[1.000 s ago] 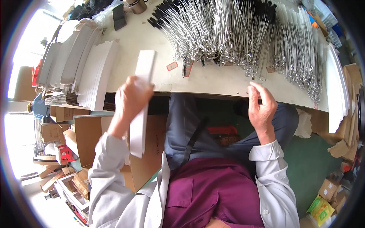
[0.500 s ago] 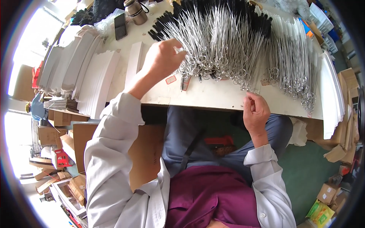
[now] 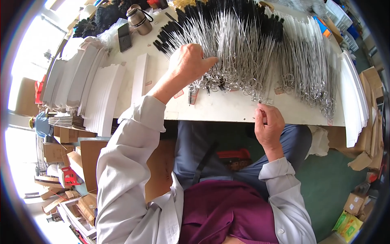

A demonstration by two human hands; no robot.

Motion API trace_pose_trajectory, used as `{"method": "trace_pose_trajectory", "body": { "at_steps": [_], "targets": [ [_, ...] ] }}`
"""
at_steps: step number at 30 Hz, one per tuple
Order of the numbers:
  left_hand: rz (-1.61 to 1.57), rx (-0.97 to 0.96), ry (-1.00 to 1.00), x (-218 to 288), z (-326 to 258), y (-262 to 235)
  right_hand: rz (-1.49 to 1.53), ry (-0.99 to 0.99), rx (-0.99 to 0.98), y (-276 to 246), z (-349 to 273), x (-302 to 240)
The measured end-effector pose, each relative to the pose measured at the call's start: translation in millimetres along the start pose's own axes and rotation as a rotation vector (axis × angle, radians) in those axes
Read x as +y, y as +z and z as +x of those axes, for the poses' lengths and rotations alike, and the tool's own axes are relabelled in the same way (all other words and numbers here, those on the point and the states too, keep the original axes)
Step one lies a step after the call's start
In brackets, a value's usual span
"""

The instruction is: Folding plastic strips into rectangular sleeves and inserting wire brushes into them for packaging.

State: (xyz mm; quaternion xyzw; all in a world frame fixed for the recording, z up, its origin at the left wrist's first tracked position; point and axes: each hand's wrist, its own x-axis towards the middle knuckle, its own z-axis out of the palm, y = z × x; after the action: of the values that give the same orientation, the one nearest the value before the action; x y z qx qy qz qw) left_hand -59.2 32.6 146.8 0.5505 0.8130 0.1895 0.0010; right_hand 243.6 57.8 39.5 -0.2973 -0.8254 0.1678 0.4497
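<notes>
A large heap of wire-handled brushes [image 3: 231, 44] with black bristles and loop ends covers the middle of the table [image 3: 227, 107]. My left hand [image 3: 189, 63] is over the heap's left part, thumb stretched out to the right and apart from the curled fingers. Nothing shows in its grasp, though the brushes lie right behind it. Near the table's front edge, my right hand [image 3: 269, 124] is closed in a pinch, just below some loop ends. A small dark tip shows at its fingertips; what it belongs to is unclear.
A second bundle of brushes [image 3: 308, 65] with pale tips lies to the right. White folded card strips [image 3: 101, 93] are stacked at left, others [image 3: 357, 97] at the right edge. A steel flask [image 3: 139, 19] and a phone [image 3: 124, 37] stand and lie at the far left.
My left hand has moved right, further over the brush heap. My right hand has shifted slightly left and stays pinched. The view has shifted a little.
</notes>
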Motion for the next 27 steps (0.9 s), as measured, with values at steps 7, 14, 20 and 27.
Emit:
{"method": "trace_pose_trajectory", "body": {
  "at_steps": [7, 14, 20, 27],
  "targets": [
    [-0.657, -0.284, -0.318, -11, 13, -11, -0.007, -0.008, 0.021, 1, -1, 2],
    [-0.634, -0.276, -0.434, -2, 14, -22, 0.011, 0.019, 0.029, 3, -2, 0],
    [-0.667, -0.308, -0.444, -2, 23, -16, 0.016, 0.003, 0.039, 3, -2, 1],
    [-0.426, 0.05, -0.065, 3, -3, -8, 0.031, -0.023, 0.049, 0, 1, 1]
  ]
}}
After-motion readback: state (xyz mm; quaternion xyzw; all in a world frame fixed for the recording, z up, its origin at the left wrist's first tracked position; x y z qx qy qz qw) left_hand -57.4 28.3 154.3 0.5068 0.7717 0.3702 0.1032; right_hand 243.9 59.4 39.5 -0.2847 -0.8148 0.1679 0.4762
